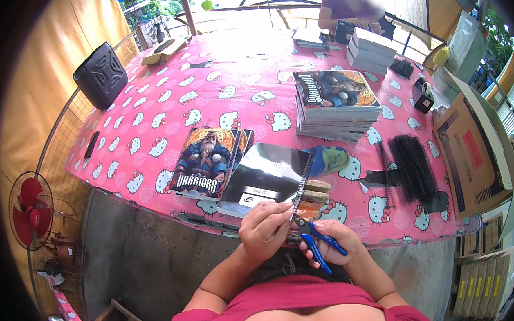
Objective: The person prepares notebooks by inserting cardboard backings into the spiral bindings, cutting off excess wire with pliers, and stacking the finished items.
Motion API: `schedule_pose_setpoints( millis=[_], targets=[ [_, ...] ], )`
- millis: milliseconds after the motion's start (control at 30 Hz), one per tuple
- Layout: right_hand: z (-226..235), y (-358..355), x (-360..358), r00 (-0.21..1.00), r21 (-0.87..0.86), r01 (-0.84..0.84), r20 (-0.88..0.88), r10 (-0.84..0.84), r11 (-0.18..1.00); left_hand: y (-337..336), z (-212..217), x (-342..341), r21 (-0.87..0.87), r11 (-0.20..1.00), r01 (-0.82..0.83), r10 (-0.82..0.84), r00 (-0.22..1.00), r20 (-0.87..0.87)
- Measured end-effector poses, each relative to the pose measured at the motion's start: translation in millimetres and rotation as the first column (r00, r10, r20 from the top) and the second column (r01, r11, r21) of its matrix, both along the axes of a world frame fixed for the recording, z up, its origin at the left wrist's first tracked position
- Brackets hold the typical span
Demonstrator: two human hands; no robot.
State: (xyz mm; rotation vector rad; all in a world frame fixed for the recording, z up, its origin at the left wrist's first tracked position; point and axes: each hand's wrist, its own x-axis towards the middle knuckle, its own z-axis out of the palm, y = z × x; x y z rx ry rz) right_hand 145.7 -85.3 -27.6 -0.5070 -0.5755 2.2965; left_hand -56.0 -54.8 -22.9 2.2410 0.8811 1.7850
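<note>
A spiral-bound book [268,175] with a glossy dark cover lies at the table's near edge. Down its right side runs a black plastic binding coil [303,183]. My left hand [263,229] is closed at the coil's near end, fingers pinched on the book's corner. In my right hand [339,241] is a pair of blue-handled cutting pliers [317,261], its jaws against the coil end beside my left fingertips. The exact bite of the jaws is too small to tell. Left of this book lies another coil-bound book [203,162] with an illustrated cover.
A tall stack of illustrated books [336,106] stands beyond. Loose black coils [412,168] lie to the right, near an open cardboard box [472,154]. A black jerrycan-shaped case [100,75] is at the far left. Another person [349,11] sits across the pink patterned table [137,119].
</note>
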Motion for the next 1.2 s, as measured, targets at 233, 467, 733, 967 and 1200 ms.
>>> schedule_pose_setpoints(
  millis=[233, 467, 733, 967, 1200],
  targets=[
    [-17, 19, 49, -0.045, 0.84, -0.114, 0.529, -0.848, 0.53, 53, 30, -45, -0.161, 0.91, -0.383, 0.415, 0.86, 0.298],
    [-42, 56, 107, -0.005, 0.873, -0.286, 0.412, -0.911, 0.396, 66, 89, -167, 0.242, 0.672, -0.7, 0.513, 0.676, 0.529],
    [63, 221, 131, -0.221, 0.927, -0.036, 0.356, -0.908, 0.373, 194, 65, -159, 0.206, 0.891, -0.404, 0.453, 0.764, -0.46],
    [36, 284, 141, -0.32, 0.786, -0.107, 0.552, -0.77, 0.609, 161, -28, -143, -0.389, 0.682, -0.62, 0.057, 0.575, -0.816],
    [82, 197, 123, -0.447, 0.954, -0.261, 0.016, -0.894, 0.148, 113, 37, -93, -0.59, 0.792, -0.159, 0.237, 0.97, 0.056]
  ],
)
